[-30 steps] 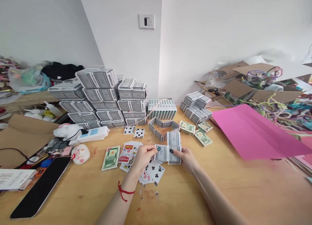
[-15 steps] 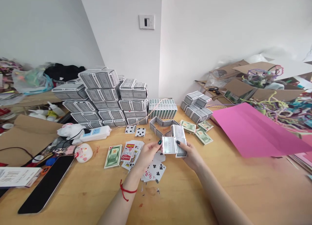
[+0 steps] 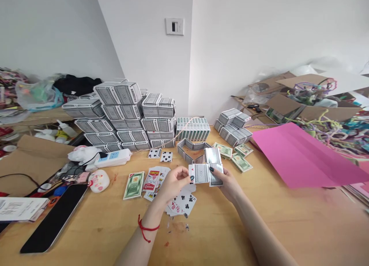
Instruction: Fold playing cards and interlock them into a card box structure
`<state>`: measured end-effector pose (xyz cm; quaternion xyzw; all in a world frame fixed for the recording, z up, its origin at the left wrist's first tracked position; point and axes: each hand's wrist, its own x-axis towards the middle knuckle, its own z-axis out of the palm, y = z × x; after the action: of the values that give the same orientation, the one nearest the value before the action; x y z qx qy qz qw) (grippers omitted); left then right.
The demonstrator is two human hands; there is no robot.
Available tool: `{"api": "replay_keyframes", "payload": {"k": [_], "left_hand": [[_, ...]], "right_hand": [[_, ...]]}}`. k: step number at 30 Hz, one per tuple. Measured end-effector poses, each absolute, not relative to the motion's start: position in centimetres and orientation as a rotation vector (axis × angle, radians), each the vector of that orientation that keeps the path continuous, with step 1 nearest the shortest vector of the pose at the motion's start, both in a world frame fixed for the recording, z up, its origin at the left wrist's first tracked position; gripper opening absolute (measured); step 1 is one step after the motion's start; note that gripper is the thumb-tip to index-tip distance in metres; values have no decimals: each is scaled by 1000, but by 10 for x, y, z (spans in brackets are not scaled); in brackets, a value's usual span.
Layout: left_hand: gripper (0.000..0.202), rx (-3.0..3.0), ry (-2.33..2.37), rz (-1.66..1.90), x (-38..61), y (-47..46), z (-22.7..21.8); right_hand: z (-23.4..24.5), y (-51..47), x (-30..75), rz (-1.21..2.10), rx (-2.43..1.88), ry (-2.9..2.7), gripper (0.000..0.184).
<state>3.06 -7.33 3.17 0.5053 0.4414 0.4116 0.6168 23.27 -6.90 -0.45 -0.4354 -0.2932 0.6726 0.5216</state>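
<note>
My right hand (image 3: 227,184) grips a joined piece of folded playing cards (image 3: 201,173), thumb on top, with grey patterned backs facing up. At the left end of this piece, my left hand (image 3: 176,184) pinches a white edge flap with a red mark, thumb against finger. One part of the piece extends away from me and catches the light. Just behind it stands an open ring of folded cards (image 3: 188,155). Below my left hand lie loose face-up playing cards (image 3: 184,200), partly hidden by the hand and forearm.
Tall stacks of folded-card blocks (image 3: 121,112) stand at the back left, a smaller stack (image 3: 234,125) at the back right. Green card boxes (image 3: 193,128) line the wall. A pink sheet (image 3: 302,154) lies right; a power strip (image 3: 115,157) and a black tablet-like slab (image 3: 56,220) lie left.
My left thumb has slid down to the lower corner of the card piece, and the left fingers have curled. The left end of the piece now shows a white flap with a red mark.
</note>
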Motion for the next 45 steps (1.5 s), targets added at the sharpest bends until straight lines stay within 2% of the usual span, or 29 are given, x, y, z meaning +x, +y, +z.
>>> {"api": "replay_keyframes", "payload": {"k": [4,9,24,32,39,45], "left_hand": [[21,1071,1035,978,28,-70,26],[12,1024,1094,1009,30,-68,17],[21,1016,1140,1095,37,-68,14],[20,799,818,997,32,-71,24],[38,636,481,800,41,-79,17],[60,678,453,781,31,-77,23]], "right_hand": [[0,-72,230,1595,-1043,-781,32],[3,-77,225,1607,-1020,-831,28],[-1,-78,222,1573,-1076,-872,32],[10,-77,229,1726,-921,-810,29],[3,-83,221,1972,-792,-803,24],[5,-83,221,1938,-788,-841,28]]}}
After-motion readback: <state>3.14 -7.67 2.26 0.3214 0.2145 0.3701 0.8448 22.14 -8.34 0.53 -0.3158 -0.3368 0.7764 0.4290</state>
